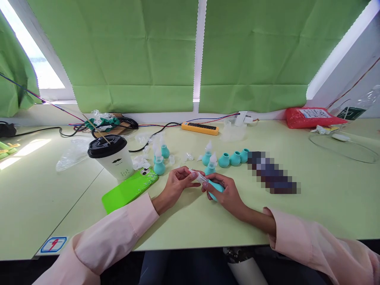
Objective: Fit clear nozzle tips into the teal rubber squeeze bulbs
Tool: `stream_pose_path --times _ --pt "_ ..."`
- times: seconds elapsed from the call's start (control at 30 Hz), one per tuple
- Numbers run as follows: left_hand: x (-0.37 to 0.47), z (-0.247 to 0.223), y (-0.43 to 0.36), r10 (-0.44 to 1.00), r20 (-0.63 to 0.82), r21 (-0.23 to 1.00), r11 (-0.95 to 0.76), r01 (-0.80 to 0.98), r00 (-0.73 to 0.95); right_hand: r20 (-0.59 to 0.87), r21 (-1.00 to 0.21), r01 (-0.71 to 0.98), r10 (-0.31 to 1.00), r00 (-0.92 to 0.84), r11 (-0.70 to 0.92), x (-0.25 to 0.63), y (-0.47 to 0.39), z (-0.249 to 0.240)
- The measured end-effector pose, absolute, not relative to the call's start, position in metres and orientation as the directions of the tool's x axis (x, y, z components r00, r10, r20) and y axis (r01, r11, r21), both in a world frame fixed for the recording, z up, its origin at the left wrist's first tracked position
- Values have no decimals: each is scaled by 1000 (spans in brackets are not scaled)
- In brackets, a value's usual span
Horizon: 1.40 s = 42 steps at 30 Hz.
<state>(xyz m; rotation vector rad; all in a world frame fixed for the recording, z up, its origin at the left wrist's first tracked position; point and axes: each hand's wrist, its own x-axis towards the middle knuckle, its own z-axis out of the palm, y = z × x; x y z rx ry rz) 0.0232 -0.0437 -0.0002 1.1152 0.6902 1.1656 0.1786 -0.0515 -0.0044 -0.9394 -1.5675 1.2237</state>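
My left hand (pixel 177 185) pinches the whitish, see-through tip (pixel 201 178) of a nasal aspirator between thumb and fingers. The aspirator's turquoise squeeze bulb (pixel 217 187) lies in my right hand (pixel 230 197), whose fingers and thumb close around it near the clear neck. Tip and bulb are in line, tilted up to the left; my fingers partly hide where they join. Just beyond my hands stands another turquoise aspirator (pixel 210 168) with a clear tip, and behind it a similar one (pixel 207 158). Bulbs without tips, such as this one (pixel 224 160), stand in a row to the right.
Left of my hands are more tipped aspirators (pixel 159 166), a green phone case (pixel 127 192) and a lidded paper cup (pixel 114 160) with a straw. A yellow power strip (pixel 200 128), cables and clear plastic bags lie behind. A red package (pixel 311 117) sits far right, near a blurred-out item (pixel 274 174).
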Motion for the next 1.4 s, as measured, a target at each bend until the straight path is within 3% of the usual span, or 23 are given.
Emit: stream_pose_path --times 0.13,0.3,0.4,0.5,0.6,0.7,0.83,1.0,1.17,1.4 --pt "27 6 -48 948 127 964 -49 -262 291 192 -975 23 891 -412 221 183 -49 2" --pt "16 18 -43 933 218 974 -190 -122 287 212 -924 154 806 -553 349 201 -42 26" --pt "-2 22 -32 949 297 936 -312 164 106 213 -867 249 771 -600 432 219 -30 43" --pt "-15 22 -23 925 373 685 -328 650 73 194 -785 374 769 -610 494 240 -14 53" --pt "-18 18 -21 913 353 295 -315 902 203 166 -732 525 860 -482 435 256 1 51" --pt "-14 10 -22 918 287 65 -304 950 274 192 -642 653 909 -370 402 266 12 44" --pt "-9 0 -22 930 182 -73 -312 947 321 215 -535 758 928 -306 374 269 17 39" --pt "-9 -5 -18 917 144 -103 -361 927 373 290 -403 839 920 -262 366 264 13 40" --pt "-8 -5 -14 909 178 -60 -371 927 376 471 -211 938 870 -148 274 258 6 44" --pt "0 -13 -12 883 234 -134 -386 913 408 797 37 909 537 -278 416 249 1 37"
